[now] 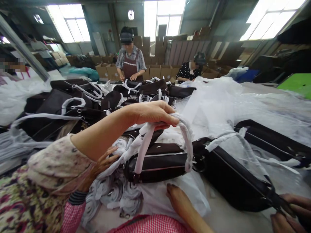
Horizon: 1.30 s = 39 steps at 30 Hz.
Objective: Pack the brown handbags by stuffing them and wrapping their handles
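My left hand (155,114), reaching out of a floral sleeve, grips the white-wrapped handle (187,142) of a small black bag (157,163) and holds it up. A longer black bag (230,178) lies to its right, its strap also wrapped in white. At the bottom right corner my right hand (295,207) is closed around a dark piece at that long bag's near end; what the piece is I cannot tell. Under my left arm, another hand (103,163) from a pink checked sleeve touches a heap of white wrapping (116,191).
A bare forearm (186,207) lies on clear plastic in front of the small bag. Many black bags (73,106) pile up at the left and middle. Crumpled plastic sheeting (218,103) covers the right. Two people (130,61) work at the far side before cardboard boxes (155,69).
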Each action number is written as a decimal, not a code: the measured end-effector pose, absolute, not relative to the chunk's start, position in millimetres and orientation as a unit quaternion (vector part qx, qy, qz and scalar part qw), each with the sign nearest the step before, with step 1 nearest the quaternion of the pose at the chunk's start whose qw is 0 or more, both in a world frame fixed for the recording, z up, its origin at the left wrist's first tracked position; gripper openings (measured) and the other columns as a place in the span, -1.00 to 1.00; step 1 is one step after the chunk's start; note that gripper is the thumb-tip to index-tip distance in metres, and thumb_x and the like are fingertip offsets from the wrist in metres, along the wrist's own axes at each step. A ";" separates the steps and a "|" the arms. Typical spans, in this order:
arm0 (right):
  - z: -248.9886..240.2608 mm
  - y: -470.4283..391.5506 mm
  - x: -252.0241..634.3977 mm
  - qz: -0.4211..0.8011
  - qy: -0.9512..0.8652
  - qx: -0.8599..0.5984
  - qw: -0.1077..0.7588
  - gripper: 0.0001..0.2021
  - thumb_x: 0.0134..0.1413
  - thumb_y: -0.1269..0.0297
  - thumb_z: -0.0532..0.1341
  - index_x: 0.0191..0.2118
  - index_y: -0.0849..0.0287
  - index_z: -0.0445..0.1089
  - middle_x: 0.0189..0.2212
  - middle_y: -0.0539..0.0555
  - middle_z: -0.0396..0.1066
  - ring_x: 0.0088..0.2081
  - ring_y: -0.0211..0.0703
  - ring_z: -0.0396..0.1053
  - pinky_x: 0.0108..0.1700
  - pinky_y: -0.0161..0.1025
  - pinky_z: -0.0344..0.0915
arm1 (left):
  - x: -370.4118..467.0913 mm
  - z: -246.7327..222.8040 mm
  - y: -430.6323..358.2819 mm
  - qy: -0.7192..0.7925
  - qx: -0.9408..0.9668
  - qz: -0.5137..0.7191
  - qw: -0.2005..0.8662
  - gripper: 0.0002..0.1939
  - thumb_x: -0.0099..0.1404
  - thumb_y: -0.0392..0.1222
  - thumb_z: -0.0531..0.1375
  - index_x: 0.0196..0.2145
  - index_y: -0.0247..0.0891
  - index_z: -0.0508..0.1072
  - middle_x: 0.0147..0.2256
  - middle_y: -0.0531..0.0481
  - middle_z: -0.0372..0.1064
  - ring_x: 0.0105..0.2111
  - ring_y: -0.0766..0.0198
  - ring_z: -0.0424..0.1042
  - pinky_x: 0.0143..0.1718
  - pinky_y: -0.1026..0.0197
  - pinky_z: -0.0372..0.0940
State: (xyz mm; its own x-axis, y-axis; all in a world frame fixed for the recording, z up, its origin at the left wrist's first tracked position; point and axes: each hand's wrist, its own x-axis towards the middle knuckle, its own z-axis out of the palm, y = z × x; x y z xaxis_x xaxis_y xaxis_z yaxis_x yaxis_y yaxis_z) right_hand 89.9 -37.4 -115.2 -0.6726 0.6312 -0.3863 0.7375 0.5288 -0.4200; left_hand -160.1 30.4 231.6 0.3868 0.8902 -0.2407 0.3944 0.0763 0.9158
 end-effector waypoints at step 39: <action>0.0 -14.3 115.4 -0.721 0.476 0.383 -0.327 -0.56 -0.19 -0.16 0.49 -0.45 0.12 0.47 -0.54 0.07 0.51 -0.54 -0.11 0.47 -0.54 -0.25 0.40 | -160.2 218.4 33.7 0.508 0.623 0.219 0.552 -0.68 0.19 0.03 0.29 -0.50 -0.28 0.42 -0.60 0.10 0.33 -0.58 0.35 0.25 -0.49 0.29 0.14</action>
State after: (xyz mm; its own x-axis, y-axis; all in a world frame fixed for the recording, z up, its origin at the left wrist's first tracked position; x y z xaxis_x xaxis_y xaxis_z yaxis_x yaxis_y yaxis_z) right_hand 115.4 -14.3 0.0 -0.4932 0.8359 -0.2408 -0.1069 -0.3329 -0.9369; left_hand -160.2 33.7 218.4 0.3868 0.8758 -0.2886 0.3913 0.1275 0.9114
